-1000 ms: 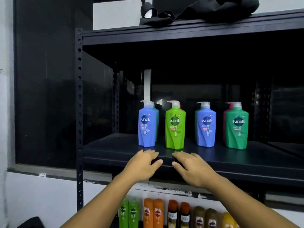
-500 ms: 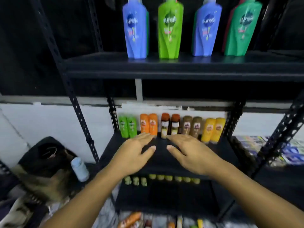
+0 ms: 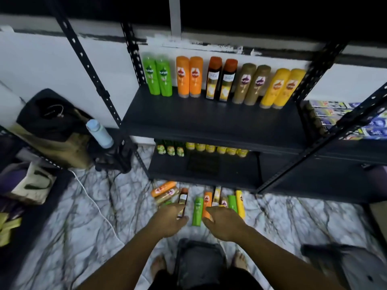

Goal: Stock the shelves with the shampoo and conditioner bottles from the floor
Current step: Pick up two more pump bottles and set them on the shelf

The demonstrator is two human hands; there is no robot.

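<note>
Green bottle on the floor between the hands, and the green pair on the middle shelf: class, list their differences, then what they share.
The green floor bottle lies flat on the marble floor; the green shelf pair stands upright on the shelf. The floor bottle lies among loose mixed-colour bottles; the shelf pair starts a tidy row. Both are bright green.

"sunsilk" on green bottles (image 3: 164,80), "Soft" on packs (image 3: 374,132)
</note>
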